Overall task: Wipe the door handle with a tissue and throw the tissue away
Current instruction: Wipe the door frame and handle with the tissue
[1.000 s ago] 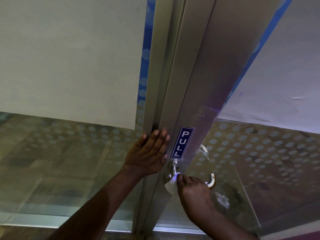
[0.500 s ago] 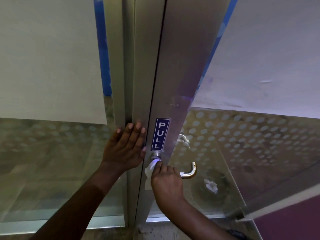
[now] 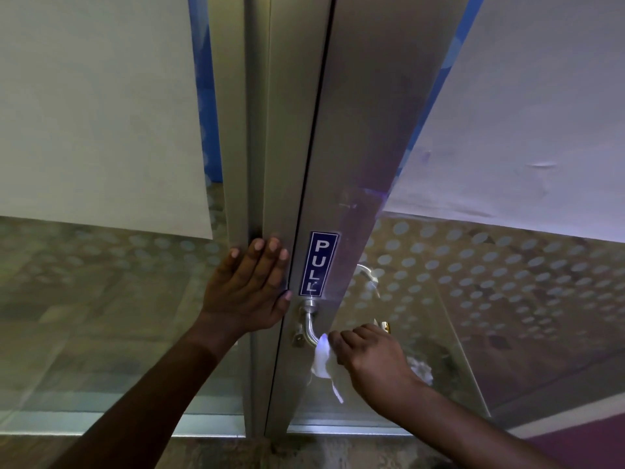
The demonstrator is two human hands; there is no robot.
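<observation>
Shown: the right hand [image 3: 368, 358] clenched over a white tissue [image 3: 323, 362], which it presses against the lever door handle [image 3: 309, 328] just past the bend where the metal neck leaves its mount on the door stile [image 3: 341, 164]. The handle's long axis runs from that bend toward the right, passing under the knuckles; its brass-coloured free end [image 3: 385, 326] shows just beyond the hand. Most of the grip is hidden by the hand, so the contact of the fingers with the bar cannot be told exactly. A loose tail of tissue hangs below the fist. The left hand [image 3: 248, 292] lies flat and released on the adjoining frame [image 3: 236, 147], its fingers spread, holding nothing, just left of the blue PULL sticker [image 3: 318, 264] that sits directly above the handle's mount. The right hand is thus the one on the handle. Judged from this position, the wipe is under way at the inner end of the lever; the remaining stroke would follow the bar's axis, rightward toward the free end. No bin is in view.
</observation>
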